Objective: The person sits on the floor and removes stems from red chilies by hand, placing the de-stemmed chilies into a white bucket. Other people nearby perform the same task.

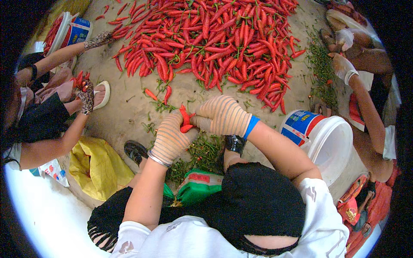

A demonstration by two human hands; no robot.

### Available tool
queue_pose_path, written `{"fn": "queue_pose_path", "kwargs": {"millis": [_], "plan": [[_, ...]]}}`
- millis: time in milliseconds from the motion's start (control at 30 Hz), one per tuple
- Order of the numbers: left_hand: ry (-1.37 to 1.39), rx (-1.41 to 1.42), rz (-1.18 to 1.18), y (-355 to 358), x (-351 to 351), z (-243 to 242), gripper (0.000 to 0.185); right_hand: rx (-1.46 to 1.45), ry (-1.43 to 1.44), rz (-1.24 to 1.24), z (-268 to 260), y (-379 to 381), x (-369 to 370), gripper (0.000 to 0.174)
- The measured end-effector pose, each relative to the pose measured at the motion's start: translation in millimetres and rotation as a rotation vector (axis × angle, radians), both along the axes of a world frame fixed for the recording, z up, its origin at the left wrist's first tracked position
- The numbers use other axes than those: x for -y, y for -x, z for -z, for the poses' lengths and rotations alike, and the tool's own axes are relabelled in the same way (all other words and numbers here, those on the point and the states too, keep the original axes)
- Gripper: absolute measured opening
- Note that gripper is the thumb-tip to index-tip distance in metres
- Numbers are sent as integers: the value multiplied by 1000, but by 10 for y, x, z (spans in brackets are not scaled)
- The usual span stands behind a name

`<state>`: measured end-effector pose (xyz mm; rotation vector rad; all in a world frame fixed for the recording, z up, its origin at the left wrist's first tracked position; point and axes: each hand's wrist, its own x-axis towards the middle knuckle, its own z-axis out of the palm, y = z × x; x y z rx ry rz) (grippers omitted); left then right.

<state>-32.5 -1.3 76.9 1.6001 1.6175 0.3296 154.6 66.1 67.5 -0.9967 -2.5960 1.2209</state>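
Observation:
My left hand [171, 137], in a striped knit work glove, is closed around a few red chili peppers [186, 118]. My right hand [222, 116], gloved alike with a blue cuff, meets it from the right. Its thumb and fingers pinch at the same peppers; the exact grip is partly hidden. Just beyond my hands, a large pile of red chili peppers [213, 45] with green stems covers the concrete floor. Two loose peppers [167, 94] lie nearer to me. Between my feet, plucked green stems [206, 153] form a heap below my hands.
An open white plastic bucket [334, 151] lies tipped at my right. A yellow woven sack [96, 169] is at my left, and a green bag [201, 187] under me. People work on both sides: a leopard-print glove [84, 96] holds peppers at left, a white glove [343, 67] at right.

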Motion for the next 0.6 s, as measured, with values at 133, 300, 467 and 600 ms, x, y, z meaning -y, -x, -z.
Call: {"fn": "queue_pose_path", "kwargs": {"millis": [133, 300, 467, 600], "plan": [[-32, 132, -113, -93, -7, -41, 30, -404, -300, 268, 220, -52, 113, 30], [-154, -7, -45, 2, 73, 119, 30, -428, 333, 539, 146, -133, 101, 20], [-8, 50, -64, -58, -43, 85, 39, -243, 133, 207, 24, -128, 70, 31], [-119, -135, 80, -39, -77, -17, 40, -31, 74, 61, -128, -65, -53, 33]]}}
